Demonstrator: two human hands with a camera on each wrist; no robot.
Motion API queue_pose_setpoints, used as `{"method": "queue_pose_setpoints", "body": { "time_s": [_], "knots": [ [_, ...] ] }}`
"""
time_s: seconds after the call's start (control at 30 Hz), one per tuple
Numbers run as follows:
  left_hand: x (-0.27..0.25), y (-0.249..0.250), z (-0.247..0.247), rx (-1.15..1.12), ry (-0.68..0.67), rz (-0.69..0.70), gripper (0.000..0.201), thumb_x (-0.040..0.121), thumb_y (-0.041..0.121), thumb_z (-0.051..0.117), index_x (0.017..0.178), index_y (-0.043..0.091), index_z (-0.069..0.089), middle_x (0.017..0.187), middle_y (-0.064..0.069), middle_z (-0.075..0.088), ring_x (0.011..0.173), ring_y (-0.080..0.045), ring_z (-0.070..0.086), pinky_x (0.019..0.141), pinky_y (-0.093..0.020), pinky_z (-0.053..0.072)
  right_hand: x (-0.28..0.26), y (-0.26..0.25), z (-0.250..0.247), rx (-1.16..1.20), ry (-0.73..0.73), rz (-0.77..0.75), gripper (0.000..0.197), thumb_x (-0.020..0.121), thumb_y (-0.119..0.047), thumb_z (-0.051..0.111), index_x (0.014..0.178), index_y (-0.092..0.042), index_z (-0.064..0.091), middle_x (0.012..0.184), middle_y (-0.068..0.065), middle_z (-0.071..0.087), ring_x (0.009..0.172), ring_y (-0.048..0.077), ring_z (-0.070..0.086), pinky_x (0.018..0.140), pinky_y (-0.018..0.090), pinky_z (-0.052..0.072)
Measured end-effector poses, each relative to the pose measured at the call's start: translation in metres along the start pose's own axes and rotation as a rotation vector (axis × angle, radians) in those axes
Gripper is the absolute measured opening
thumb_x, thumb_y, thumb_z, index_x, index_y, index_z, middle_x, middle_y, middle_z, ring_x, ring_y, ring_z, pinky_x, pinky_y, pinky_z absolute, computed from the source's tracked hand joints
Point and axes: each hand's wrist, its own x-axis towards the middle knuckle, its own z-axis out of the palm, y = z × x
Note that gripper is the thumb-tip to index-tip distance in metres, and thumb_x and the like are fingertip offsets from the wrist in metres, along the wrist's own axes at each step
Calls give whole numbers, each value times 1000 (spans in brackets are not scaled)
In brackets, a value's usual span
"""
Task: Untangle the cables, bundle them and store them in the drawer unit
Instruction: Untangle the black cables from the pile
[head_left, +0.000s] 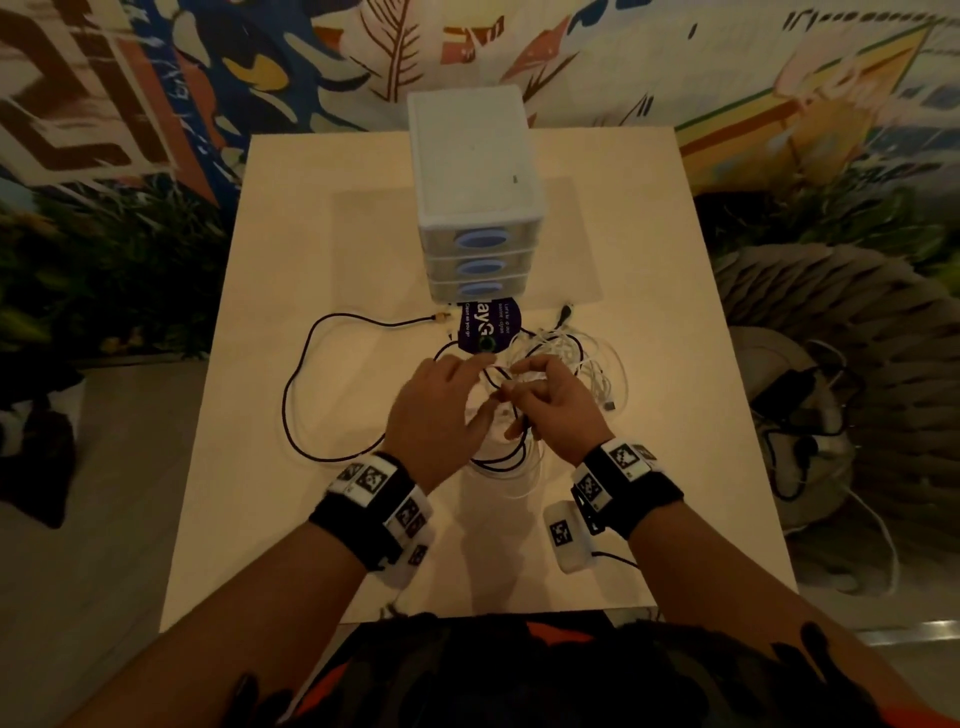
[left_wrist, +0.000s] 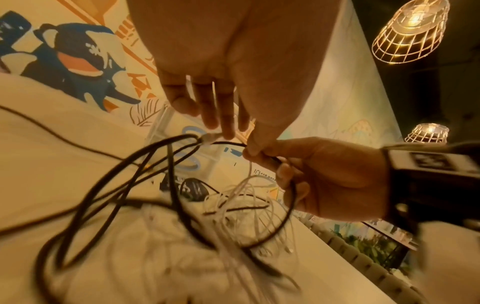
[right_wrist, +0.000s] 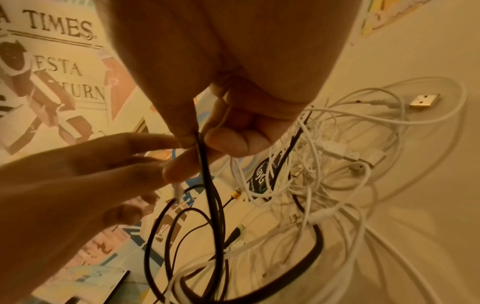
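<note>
On the pale table lies a tangle: a long black cable looping left and several thin white cables heaped to the right. My right hand pinches a black strand between thumb and forefinger, lifting it above the heap. My left hand reaches in beside it with straight fingers, whose tips touch a pale plug. The white three-drawer unit, all drawers closed, stands just behind the tangle.
A purple round sticker lies in front of the drawer unit, partly under cables. A gold USB plug lies at the heap's right side. A woven seat with dark cords stands right of the table.
</note>
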Motion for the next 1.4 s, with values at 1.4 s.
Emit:
{"method": "queue_pose_setpoints", "body": {
  "time_s": [1.4],
  "knots": [
    [49,-53,-5,24,-288,-97,31,96,52,60,99,26,76,91,-2,73,89,-25,64,75,-37,50,-17,4,-51,-356,-22,-127,23,107,-20,46,92,-14,62,86,4,74,75,11,67,70,15,47]
  ]
}}
